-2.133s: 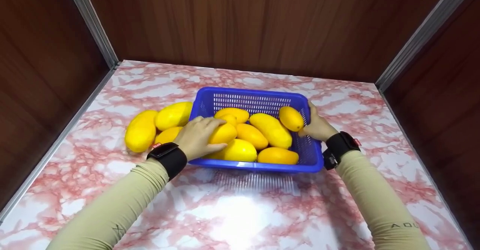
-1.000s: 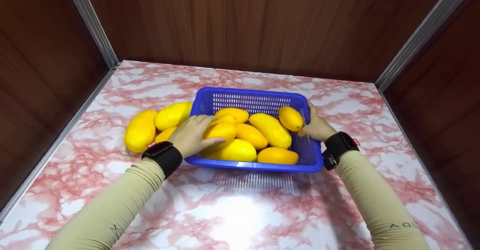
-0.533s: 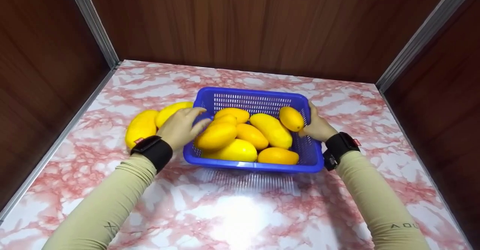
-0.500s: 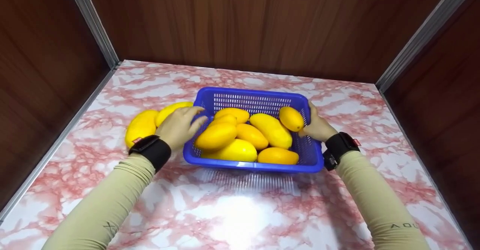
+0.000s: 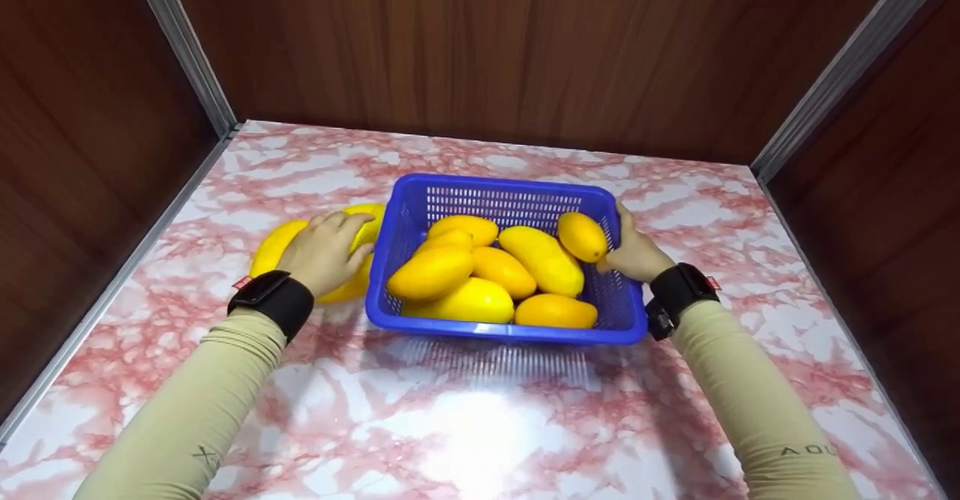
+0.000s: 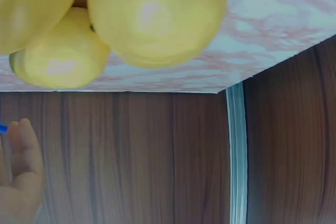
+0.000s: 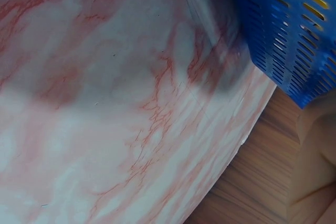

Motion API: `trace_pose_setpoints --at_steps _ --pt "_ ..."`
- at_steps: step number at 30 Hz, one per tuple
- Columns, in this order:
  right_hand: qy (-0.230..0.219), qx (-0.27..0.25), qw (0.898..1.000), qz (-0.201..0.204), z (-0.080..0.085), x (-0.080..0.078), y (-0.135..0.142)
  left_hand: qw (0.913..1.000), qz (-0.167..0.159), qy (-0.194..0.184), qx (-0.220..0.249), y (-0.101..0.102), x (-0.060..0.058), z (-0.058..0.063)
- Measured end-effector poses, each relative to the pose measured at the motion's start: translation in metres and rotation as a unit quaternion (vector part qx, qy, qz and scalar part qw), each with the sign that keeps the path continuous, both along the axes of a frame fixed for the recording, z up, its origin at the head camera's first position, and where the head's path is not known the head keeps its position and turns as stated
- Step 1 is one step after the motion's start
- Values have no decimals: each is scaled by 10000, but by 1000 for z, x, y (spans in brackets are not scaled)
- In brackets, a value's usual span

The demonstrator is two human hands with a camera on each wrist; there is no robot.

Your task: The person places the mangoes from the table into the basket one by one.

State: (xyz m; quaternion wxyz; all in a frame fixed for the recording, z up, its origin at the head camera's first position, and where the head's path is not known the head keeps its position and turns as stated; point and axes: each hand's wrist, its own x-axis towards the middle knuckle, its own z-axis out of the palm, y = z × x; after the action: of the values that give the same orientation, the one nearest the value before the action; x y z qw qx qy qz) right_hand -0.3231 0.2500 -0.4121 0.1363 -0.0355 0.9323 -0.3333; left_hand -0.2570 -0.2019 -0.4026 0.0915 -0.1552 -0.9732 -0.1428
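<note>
My left hand [image 5: 324, 252] is over three loose mangoes left of the basket, fingers loosely bent and spread, holding none. One mango [image 5: 273, 249] shows left of the hand, one [image 5: 369, 223] behind its fingertips, and a third [image 5: 351, 288] under the thumb, partly hidden. In the left wrist view, mangoes [image 6: 157, 19] fill the top, apart from the fingers [image 6: 29, 145]. My right hand [image 5: 639, 251] grips the right rim of the blue plastic basket [image 5: 502, 330], thumb inside. Several yellow mangoes lie in the basket, one [image 5: 431, 273] resting on others at its left.
The basket stands on a red-and-white marbled tabletop [image 5: 315, 440]. Brown wood-grain panels [image 5: 525, 58] enclose the table at the back and both sides, with grey metal posts [image 5: 187, 50] in the corners. A bright glare lies on the tabletop in front of the basket.
My left hand has let go of a mango at the left side of the basket and moved left, out over the loose mangoes. The right hand and basket have stayed in place.
</note>
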Motion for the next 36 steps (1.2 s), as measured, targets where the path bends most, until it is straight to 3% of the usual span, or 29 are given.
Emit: trace_pose_setpoints --at_steps 13,22,31,36 --pt "14 74 9999 -66 1 -2 -1 9936 -2 -319 -1080 -9 0 -21" --pt "63 62 10000 -32 0 -1 0 9934 -56 -336 -1091 -10 1 -36" --pt "123 29 9999 -27 -3 -1 0 9938 -36 -554 -960 -10 2 -40" --pt "101 155 9998 -28 -2 -2 0 9948 -72 -483 -898 -10 4 -44"
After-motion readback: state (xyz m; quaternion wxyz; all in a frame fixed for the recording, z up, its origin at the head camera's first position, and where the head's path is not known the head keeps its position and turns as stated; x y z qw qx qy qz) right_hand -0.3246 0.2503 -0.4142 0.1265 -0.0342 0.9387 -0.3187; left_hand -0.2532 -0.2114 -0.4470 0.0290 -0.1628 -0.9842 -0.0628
